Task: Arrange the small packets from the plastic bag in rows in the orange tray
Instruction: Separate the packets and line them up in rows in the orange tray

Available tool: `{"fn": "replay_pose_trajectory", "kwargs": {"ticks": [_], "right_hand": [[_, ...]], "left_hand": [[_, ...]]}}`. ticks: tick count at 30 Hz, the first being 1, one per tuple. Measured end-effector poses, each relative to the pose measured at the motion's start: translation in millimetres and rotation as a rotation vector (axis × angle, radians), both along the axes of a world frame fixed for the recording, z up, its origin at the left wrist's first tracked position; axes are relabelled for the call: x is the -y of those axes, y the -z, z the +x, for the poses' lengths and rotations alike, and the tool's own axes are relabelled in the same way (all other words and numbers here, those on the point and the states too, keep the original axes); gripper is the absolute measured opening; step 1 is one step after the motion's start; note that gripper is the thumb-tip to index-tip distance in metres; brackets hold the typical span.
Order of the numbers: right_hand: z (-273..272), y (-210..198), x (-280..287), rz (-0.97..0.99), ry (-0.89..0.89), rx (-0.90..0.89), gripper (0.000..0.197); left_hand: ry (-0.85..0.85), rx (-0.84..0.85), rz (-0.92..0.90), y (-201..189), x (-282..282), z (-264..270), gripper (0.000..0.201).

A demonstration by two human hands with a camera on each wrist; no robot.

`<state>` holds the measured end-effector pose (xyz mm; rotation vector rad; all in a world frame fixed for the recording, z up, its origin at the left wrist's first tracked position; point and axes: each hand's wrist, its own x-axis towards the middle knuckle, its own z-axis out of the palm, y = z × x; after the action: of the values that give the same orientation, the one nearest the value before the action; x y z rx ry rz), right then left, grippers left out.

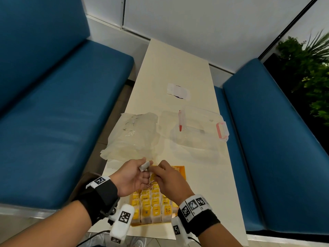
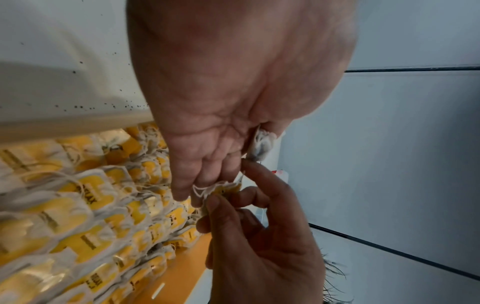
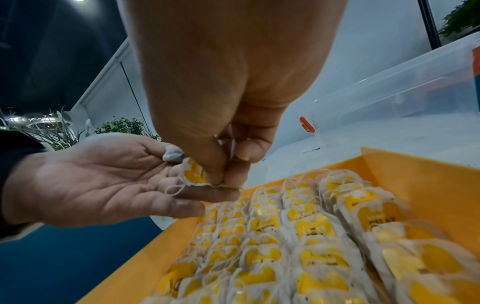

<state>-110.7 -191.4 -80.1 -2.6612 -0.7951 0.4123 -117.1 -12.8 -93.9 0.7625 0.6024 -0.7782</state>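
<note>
Both hands meet above the far end of the orange tray point(image 1: 180, 171). My left hand point(image 1: 136, 175) lies palm up, and its thumb pinches a white small packet point(image 1: 144, 166) against the forefinger; the same packet point(image 2: 261, 145) shows in the left wrist view. My right hand point(image 1: 166, 175) pinches a second packet with a yellow tag point(image 3: 194, 173) and loose string, just over the left fingertips. Rows of yellow-tagged packets point(image 1: 153, 205) fill the near part of the tray. The crumpled plastic bag point(image 1: 135, 136) lies beyond the hands.
A clear plastic box point(image 1: 201, 132) with pink latches and a lid stands at the right, beyond the tray. A white label point(image 1: 178, 91) lies farther up the narrow cream table point(image 1: 204, 184). Blue benches point(image 1: 62, 122) flank the table on both sides.
</note>
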Motion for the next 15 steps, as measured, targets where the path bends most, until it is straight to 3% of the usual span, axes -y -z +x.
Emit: {"fn": "replay_pose_trajectory", "kwargs": {"ticks": [6,9,15], "right_hand": [[-1,-6,1,0.040,-0.010,0.074,0.017],[-3,-13,2,0.105,-0.016,0.108,0.017],[8,-32,23,0.263,0.257,0.073,0.010]], "left_hand": [[0.038,0.021,-0.055,4,4,-1,0.043],[0.042,0.073,0.007,3,5,-2,0.044],[-0.004,0.193,0.259,2,2,-2,0.045]]}}
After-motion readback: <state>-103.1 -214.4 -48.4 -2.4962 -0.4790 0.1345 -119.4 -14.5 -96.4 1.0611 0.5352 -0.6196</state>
